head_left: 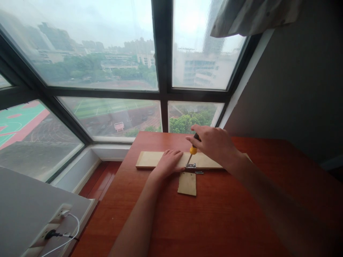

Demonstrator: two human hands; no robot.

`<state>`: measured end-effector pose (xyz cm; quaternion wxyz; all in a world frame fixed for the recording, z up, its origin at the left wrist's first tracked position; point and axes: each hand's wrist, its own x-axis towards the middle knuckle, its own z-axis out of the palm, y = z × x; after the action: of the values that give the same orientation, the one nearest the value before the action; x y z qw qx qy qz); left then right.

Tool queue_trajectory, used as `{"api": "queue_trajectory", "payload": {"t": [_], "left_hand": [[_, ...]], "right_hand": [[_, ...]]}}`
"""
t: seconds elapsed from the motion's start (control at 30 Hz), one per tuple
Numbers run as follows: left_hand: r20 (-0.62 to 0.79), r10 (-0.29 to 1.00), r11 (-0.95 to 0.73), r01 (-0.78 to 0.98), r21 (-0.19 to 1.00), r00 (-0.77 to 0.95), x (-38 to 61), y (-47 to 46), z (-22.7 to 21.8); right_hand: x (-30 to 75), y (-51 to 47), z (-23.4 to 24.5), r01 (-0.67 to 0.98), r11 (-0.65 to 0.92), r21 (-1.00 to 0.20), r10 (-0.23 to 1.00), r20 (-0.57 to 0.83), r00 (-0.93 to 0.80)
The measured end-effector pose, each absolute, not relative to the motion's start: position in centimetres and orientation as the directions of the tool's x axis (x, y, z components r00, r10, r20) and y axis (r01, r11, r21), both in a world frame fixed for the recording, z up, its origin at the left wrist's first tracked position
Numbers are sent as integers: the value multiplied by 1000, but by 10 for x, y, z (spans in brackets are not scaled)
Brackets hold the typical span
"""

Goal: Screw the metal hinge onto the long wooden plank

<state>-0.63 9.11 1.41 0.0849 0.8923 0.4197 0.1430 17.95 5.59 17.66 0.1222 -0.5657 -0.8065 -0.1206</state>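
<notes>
My right hand [213, 144] is closed round a screwdriver [193, 150] with a yellow and black handle, its tip down on a small metal hinge [191, 165]. The hinge sits where a long pale wooden board [150, 159] meets a small wooden piece [187, 184] lying in front of it. My left hand [168, 162] lies flat on the long board, fingers stretched out, just left of the hinge. A loose screw [199, 172] rests on the table to the right of the hinge.
The boards lie on a reddish-brown wooden table [219, 214] set against a large window [107, 71]. A grey wall stands to the right. At the lower left a white socket [55, 221] holds plugs and a white cable.
</notes>
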Motion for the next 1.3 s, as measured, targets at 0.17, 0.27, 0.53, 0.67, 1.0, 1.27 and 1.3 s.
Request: {"api": "queue_trajectory", "payload": {"t": [0.17, 0.27, 0.53, 0.67, 1.0, 1.27, 1.3], "left_hand": [[175, 790, -613, 741, 276, 588, -5, 88, 16], [183, 790, -612, 739, 282, 585, -5, 87, 16], [193, 788, -615, 735, 284, 585, -6, 89, 13], [194, 777, -629, 726, 276, 599, -7, 88, 12], [210, 788, -616, 734, 285, 579, -6, 87, 13], [199, 797, -604, 743, 288, 571, -4, 92, 10], [200, 792, -610, 739, 285, 577, -4, 93, 10]], "right_hand": [[183, 61, 174, 907, 412, -91, 878, 306, -368], [186, 61, 174, 815, 535, -223, 836, 277, -473], [180, 56, 174, 930, 365, 38, 868, 348, -355], [178, 54, 174, 939, 335, 79, 873, 348, -341], [190, 58, 171, 804, 554, -217, 819, 317, -478], [176, 49, 175, 931, 361, 62, 864, 353, -358], [175, 47, 175, 928, 372, 38, 864, 350, -361]]}}
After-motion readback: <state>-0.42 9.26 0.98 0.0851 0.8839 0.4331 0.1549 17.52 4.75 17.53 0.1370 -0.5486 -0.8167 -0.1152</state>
